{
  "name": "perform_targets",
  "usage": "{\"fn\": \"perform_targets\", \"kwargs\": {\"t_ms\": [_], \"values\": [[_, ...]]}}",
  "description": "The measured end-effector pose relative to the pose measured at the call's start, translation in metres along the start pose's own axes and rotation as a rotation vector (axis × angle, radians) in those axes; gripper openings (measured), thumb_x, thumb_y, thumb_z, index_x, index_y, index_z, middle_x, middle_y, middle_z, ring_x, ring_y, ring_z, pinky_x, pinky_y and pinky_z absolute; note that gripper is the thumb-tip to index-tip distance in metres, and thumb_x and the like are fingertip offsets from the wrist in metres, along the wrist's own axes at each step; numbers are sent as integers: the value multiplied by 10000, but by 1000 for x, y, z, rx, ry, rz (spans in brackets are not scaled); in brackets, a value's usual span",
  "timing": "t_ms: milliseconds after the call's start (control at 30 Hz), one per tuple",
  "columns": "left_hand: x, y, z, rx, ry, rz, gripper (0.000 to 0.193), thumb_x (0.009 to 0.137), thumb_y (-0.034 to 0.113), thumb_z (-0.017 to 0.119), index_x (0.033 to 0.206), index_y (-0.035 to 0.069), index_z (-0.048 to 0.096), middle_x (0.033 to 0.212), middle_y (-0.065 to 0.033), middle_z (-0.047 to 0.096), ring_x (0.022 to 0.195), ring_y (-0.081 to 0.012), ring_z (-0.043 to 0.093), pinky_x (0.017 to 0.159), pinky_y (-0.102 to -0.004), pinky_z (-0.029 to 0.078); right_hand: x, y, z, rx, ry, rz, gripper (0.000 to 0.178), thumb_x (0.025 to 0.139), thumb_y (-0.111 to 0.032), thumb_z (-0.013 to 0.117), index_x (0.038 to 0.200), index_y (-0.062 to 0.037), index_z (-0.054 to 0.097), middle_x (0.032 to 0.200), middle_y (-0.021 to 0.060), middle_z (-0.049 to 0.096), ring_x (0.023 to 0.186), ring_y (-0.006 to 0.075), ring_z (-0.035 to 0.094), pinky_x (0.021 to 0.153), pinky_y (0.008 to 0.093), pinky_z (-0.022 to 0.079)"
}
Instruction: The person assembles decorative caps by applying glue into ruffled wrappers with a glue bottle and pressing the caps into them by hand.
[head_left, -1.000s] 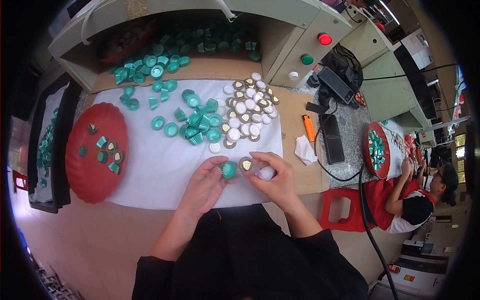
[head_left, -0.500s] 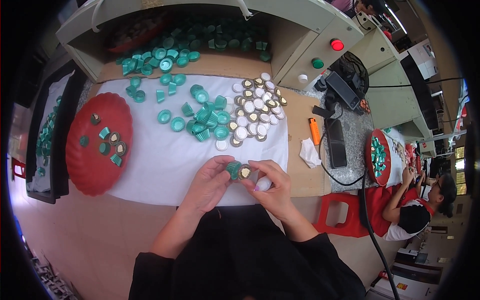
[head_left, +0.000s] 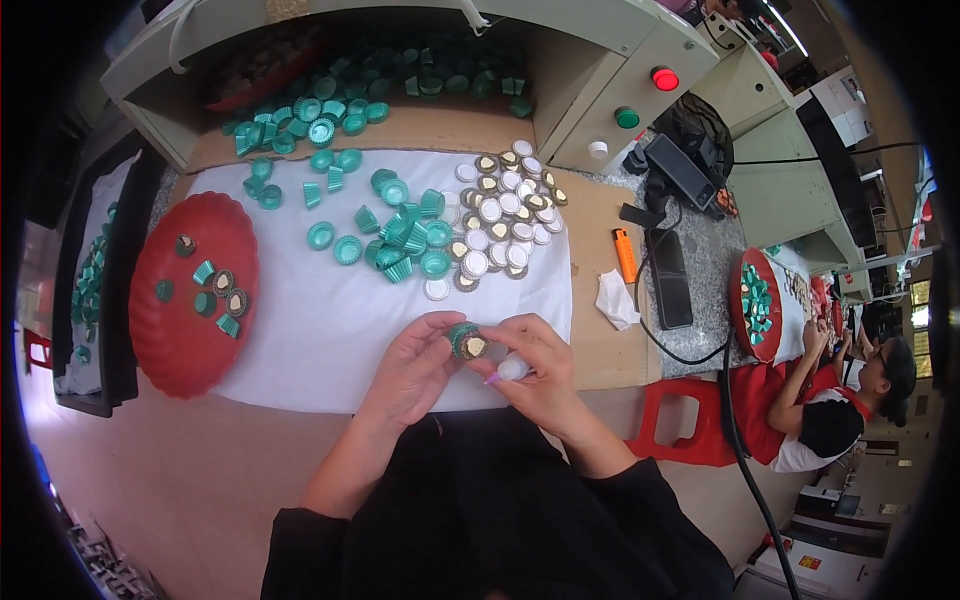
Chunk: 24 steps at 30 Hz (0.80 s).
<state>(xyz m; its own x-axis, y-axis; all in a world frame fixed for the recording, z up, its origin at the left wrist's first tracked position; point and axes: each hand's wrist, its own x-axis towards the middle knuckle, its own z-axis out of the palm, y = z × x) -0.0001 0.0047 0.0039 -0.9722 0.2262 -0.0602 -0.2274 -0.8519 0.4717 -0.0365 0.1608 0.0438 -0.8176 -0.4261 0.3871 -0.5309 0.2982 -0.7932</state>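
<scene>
Close to the table's near edge, my left hand (head_left: 408, 372) pinches a small green fluted cup (head_left: 456, 334). A round disc with a gold centre (head_left: 474, 347) sits against the cup's open end, facing right. My right hand (head_left: 545, 362) has its thumb and index finger at the disc's edge. Its other fingers curl round a small white squeeze bottle (head_left: 514, 367) with a pink tip. Loose green cups (head_left: 400, 240) lie on the white cloth (head_left: 300, 330) beyond my hands. Right of them spreads a heap of white and gold-centred discs (head_left: 490, 210).
A red scalloped tray (head_left: 190, 345) with several pieces stands at left, beside a black bin (head_left: 122, 330). More cups fill the shelf opening. To the right lie an orange lighter (head_left: 625, 255), crumpled tissue (head_left: 616, 300), a phone (head_left: 670, 280) and a black cable (head_left: 735, 420). A co-worker (head_left: 820, 410) sits beyond.
The disc, held beside the cup before, now sits against its open end. My right hand has moved slightly left, and the bottle's pink tip has swung left.
</scene>
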Motion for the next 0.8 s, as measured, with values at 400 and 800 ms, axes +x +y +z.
{"fn": "perform_targets", "kwargs": {"t_ms": [400,800], "values": [[0,1,3,66,-11,6,308,830,179,513,1091,31,445,976,-118,559,854,-212,579,777,-324,448,-1,4,1,-9,-30,26,443,503,2,675,932,-76,597,814,51,548,731,221,533,612,291,422],[-3,-3,16,184,174,53,328,859,126,463,1144,-27,406,987,-122,538,871,-194,563,816,-316,428,1,7,9,-211,85,-106,395,494,-57,716,873,-105,616,775,15,542,679,195,505,587,299,374]]}}
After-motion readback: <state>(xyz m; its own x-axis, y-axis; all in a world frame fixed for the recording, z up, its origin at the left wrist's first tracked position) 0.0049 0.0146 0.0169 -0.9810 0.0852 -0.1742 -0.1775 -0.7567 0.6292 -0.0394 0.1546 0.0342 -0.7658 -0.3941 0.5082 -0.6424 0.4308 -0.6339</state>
